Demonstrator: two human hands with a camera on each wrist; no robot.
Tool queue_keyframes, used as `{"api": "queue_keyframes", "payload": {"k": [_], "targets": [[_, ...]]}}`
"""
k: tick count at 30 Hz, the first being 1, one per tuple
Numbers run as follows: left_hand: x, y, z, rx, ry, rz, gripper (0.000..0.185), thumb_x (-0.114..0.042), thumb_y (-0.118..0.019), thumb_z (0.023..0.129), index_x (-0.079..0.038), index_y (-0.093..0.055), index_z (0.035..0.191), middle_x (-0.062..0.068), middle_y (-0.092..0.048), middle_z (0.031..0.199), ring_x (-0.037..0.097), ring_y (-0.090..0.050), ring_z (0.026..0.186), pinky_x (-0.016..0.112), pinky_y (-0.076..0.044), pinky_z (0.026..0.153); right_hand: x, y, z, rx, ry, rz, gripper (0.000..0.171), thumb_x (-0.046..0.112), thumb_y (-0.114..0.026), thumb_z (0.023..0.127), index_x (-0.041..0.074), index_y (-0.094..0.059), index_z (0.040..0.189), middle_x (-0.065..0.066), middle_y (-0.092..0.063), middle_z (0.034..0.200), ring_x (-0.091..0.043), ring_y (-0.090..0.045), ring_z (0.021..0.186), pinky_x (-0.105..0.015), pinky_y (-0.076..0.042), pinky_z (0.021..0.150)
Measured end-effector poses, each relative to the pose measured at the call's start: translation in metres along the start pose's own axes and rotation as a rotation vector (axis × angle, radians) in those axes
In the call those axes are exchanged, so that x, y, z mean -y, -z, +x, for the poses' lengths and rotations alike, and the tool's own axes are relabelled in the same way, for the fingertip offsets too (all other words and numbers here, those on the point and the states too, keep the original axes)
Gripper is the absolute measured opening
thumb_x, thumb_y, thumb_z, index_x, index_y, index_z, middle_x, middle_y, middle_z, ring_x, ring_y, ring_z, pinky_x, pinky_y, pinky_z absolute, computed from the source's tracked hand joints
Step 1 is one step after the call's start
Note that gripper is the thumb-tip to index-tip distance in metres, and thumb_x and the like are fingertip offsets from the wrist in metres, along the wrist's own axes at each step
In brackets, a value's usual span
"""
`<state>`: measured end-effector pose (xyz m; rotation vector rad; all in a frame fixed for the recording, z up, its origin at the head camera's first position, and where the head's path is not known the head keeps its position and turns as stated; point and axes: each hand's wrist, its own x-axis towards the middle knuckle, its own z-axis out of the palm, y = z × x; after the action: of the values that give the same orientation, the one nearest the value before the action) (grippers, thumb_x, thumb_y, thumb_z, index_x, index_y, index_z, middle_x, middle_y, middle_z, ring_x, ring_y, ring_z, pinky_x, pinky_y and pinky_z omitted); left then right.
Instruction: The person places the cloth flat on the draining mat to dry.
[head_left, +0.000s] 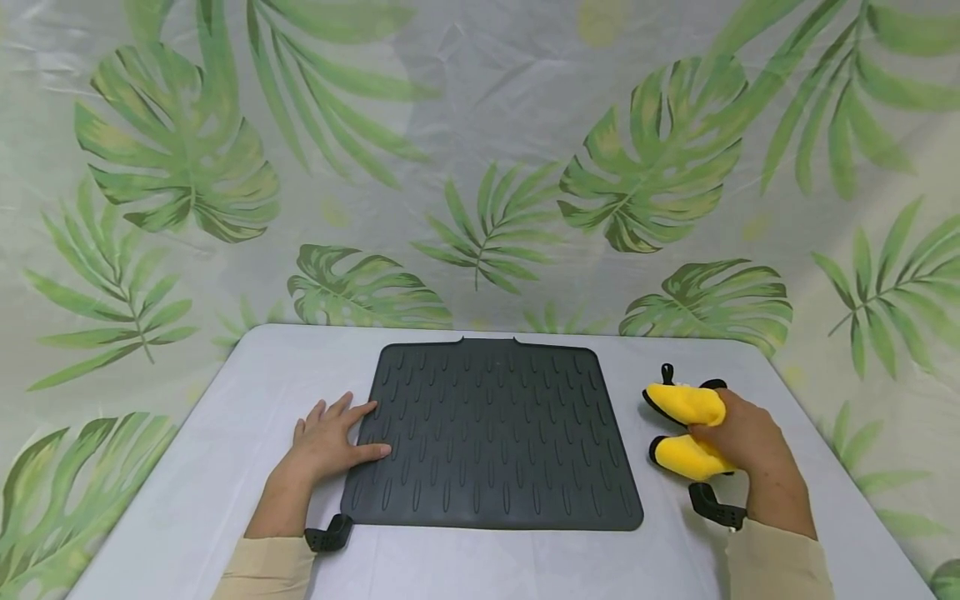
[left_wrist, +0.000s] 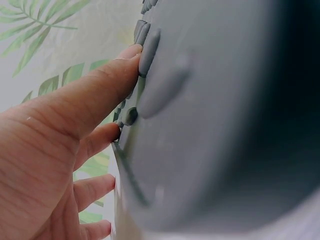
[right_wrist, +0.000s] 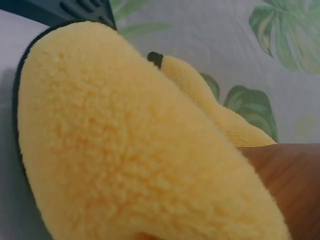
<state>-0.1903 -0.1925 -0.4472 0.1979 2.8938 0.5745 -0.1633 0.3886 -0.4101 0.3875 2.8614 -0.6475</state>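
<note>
A dark grey rubber mat (head_left: 491,433) with rows of raised oval ridges lies flat on the table. At its left edge my left hand (head_left: 326,446) is spread, with the thumb and index finger touching the mat; the left wrist view shows this hand (left_wrist: 55,150) against the mat (left_wrist: 200,130). Right of the mat, my right hand (head_left: 742,433) grips a pair of small yellow fleece shoes with dark edging at their right ends. The far shoe (head_left: 682,404) and near shoe (head_left: 686,458) lie side by side. The near shoe (right_wrist: 115,130) fills the right wrist view, hiding most fingers.
The white table (head_left: 495,562) has rounded far corners. Behind it hangs a pale cloth (head_left: 480,108) with green leaf prints. Black camera mounts, left (head_left: 328,533) and right (head_left: 716,506), sit at the wrists near the table surface.
</note>
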Motion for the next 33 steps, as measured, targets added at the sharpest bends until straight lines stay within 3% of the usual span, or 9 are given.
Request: {"api": "queue_keyframes", "payload": {"k": [33], "targets": [[0.001,-0.001,-0.002,-0.004,0.002,-0.005,0.090,-0.064,-0.076,0.081,-0.019,-0.048,0.153,0.027,-0.029,0.165,0.063,-0.016,0.149,0.082,-0.015,0.113,0.018,0.004,-0.013,-0.300,0.093,0.057,0.067,0.034,-0.074,0.091,-0.003,-0.047,0.140,-0.032,-0.060,0.118,-0.044,-0.057,0.093,-0.057,-0.050,0.072]]}}
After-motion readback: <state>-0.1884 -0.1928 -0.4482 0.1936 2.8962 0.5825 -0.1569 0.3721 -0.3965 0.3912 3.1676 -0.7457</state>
